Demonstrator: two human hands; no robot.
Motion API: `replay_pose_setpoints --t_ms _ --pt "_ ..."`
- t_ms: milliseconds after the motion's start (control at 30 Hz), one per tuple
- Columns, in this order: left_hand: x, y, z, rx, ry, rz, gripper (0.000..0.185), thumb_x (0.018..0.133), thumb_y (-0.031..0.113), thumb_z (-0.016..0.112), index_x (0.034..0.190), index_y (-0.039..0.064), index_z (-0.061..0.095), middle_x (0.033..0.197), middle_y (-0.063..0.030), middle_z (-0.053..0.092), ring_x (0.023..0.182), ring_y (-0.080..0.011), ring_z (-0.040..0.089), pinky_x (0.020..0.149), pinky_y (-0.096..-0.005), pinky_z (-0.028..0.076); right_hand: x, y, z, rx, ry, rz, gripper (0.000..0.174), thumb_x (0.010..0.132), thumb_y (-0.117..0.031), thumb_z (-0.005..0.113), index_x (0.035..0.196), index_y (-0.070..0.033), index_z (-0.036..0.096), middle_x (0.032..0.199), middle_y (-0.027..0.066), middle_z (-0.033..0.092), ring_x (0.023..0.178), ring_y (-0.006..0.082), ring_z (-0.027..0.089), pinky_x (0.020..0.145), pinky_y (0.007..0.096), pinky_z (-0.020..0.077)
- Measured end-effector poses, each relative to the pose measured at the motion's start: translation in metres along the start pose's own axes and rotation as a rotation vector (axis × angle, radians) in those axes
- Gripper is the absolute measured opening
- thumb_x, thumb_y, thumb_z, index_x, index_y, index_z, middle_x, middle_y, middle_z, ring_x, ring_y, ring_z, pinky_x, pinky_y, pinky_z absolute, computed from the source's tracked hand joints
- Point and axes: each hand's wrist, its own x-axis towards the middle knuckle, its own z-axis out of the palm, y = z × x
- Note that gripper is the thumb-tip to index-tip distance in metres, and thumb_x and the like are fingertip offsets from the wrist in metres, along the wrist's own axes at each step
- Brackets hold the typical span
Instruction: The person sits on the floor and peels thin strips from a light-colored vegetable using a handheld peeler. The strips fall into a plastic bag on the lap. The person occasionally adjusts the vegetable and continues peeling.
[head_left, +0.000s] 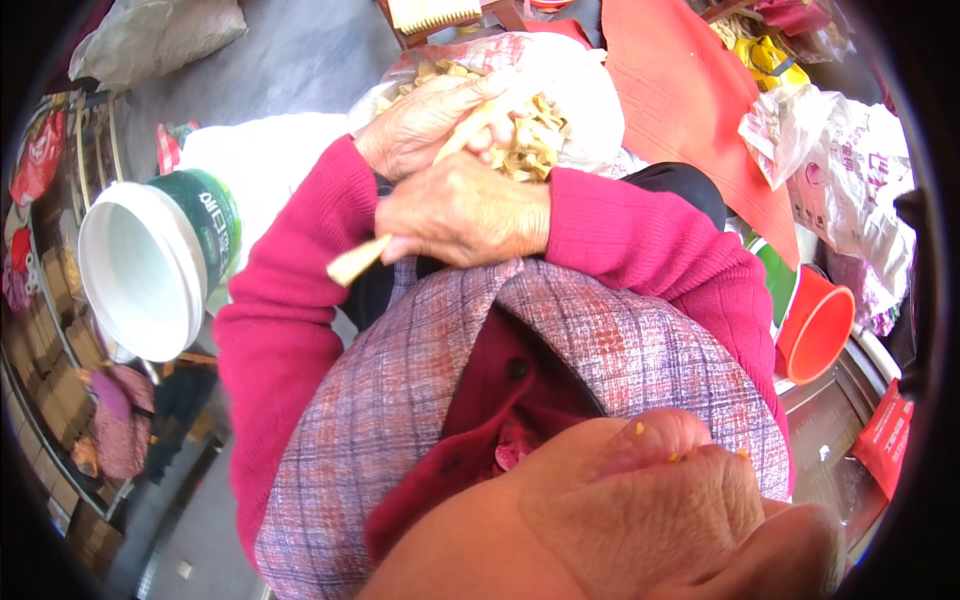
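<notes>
My left hand (409, 124) holds a long pale yellow piece (466, 133) with the fingers curled around it, above an open plastic bag (596, 112). The bag holds many pale yellow cut pieces (538, 142), partly hidden by my hands. Closer to my body, my right hand (469, 210) is closed in a fist around a slim pale object whose flared end (358, 262) sticks out at the left. Whether this end and the piece in my left hand belong together is hidden by the fist. Bright light washes out detail around the fingers.
On the left a white and green plastic bucket (142, 270) lies tilted beside a white sack (285, 150). A red sheet (682, 97) hangs at the right, near a red bucket (817, 322) and a printed plastic bag (847, 172). Another full sack (165, 37) lies at the far left.
</notes>
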Motion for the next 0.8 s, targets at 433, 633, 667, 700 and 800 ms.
replay_pose_setpoints --t_ms 433,633,667,700,800 --pt "-0.017 0.017 0.056 1.154 0.63 0.856 0.012 0.095 0.011 0.072 0.103 0.002 0.07 0.097 -0.0028 0.067 0.082 -0.0147 0.067 0.067 -0.0276 0.055 -0.006 0.056 -0.058 0.128 0.871 0.346 0.022 0.109 -0.013 0.049 0.102 0.001 0.065 0.083 0.0049 0.058 0.076 0.0153 0.057 0.07 0.0289 0.0447" --pt "-0.023 0.019 0.056 1.831 0.736 1.139 0.017 0.085 0.0 0.077 0.1 0.002 0.071 0.123 -0.0111 0.066 0.092 -0.0249 0.069 0.078 -0.0325 0.056 -0.009 0.046 -0.077 0.101 0.542 0.399 0.045 0.106 -0.04 0.053 0.087 -0.001 0.065 0.066 0.0035 0.049 0.064 0.0111 0.047 0.058 0.0329 0.0395" --pt "-0.023 0.019 0.055 1.893 0.676 1.191 0.021 0.084 -0.001 0.077 0.102 0.003 0.069 0.121 -0.0113 0.067 0.095 -0.0266 0.069 0.082 -0.0328 0.055 -0.009 0.041 -0.084 0.075 0.469 0.401 0.045 0.106 -0.04 0.053 0.089 0.0 0.065 0.066 0.0045 0.052 0.064 0.0126 0.049 0.059 0.0337 0.0406" --pt "-0.023 0.018 0.054 1.866 0.642 1.214 0.022 0.083 -0.001 0.078 0.103 0.004 0.068 0.119 -0.0117 0.068 0.094 -0.0272 0.069 0.082 -0.0324 0.055 -0.01 0.037 -0.087 0.051 0.396 0.405 0.045 0.106 -0.04 0.052 0.09 0.0 0.066 0.067 0.0055 0.054 0.064 0.0142 0.051 0.06 0.0344 0.0417" --pt "-0.024 0.018 0.049 1.783 0.61 1.176 0.023 0.087 0.001 0.077 0.105 0.005 0.064 0.11 -0.0111 0.069 0.094 -0.0229 0.07 0.082 -0.0302 0.055 -0.02 0.032 -0.093 -0.219 0.277 0.461 0.056 0.111 -0.049 0.038 0.112 -0.002 0.07 0.089 0.0083 0.072 0.082 0.0221 0.069 0.075 0.0358 0.0506"
